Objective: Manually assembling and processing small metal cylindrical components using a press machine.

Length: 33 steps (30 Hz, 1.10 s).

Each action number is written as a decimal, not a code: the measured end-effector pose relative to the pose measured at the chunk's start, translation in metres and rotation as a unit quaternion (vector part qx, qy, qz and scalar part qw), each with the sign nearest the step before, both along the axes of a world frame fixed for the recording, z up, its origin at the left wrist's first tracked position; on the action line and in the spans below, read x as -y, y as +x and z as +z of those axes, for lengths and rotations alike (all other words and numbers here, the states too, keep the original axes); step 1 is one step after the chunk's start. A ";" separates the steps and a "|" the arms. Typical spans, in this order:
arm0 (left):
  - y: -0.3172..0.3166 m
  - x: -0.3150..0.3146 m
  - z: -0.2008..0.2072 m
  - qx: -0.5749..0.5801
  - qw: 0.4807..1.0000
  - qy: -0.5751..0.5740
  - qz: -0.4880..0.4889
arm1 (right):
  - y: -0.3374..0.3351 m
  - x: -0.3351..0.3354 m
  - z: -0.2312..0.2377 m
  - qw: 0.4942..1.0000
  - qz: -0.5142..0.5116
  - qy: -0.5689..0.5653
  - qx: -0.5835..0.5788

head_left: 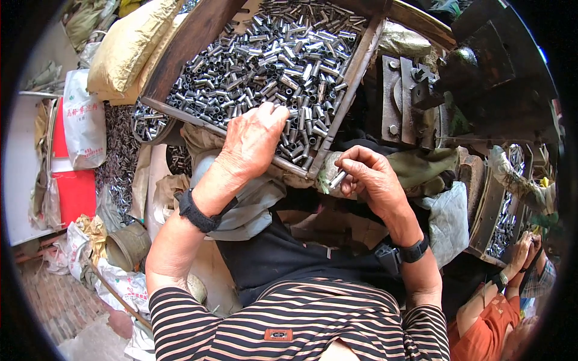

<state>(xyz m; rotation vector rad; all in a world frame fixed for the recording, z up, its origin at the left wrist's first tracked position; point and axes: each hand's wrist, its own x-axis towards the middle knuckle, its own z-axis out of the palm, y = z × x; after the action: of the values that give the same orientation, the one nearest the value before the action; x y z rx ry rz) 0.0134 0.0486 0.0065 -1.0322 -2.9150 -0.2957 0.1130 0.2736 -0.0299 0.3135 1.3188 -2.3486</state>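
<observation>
right hand point(374, 180) has a small metal tube point(337, 180) pinched between thumb and fingers, just outside the tray's near right corner, its long axis slanting down-left out of the fingertips. the loose tubes point(265, 66) in the wooden tray point(351, 93) lie up and left of that grip. left hand point(256, 137) is way nearer them, fingers curled at the pile; can't tell if it's gripping one.

Bright, pale light washes out the white panel point(21, 174) at far left; the metal tubes point(247, 78), upper centre, glint sharply to my eye; the machine point(494, 72) at upper right sinks into shadow; black corners frame bent edges.
</observation>
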 end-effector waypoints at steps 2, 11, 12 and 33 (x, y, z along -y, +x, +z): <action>0.000 0.000 -0.001 0.014 1.000 -0.010 0.018 | 0.001 0.000 -0.002 1.000 -0.003 -0.003 0.002; -0.005 0.018 -0.003 0.158 0.949 0.259 0.088 | -0.005 0.001 0.000 0.999 -0.046 -0.001 -0.012; -0.003 0.018 0.000 0.256 0.898 0.333 0.132 | -0.007 0.002 0.002 0.999 -0.046 0.002 -0.012; 0.040 -0.010 -0.011 0.465 0.590 0.629 0.201 | -0.027 0.032 0.017 0.988 -0.119 0.018 -0.100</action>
<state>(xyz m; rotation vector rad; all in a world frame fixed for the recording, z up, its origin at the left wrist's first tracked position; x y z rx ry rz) 0.0537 0.0586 -0.0042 0.1738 -2.0546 -2.8767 0.0856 0.2414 -0.0131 0.2660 1.4902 -2.6142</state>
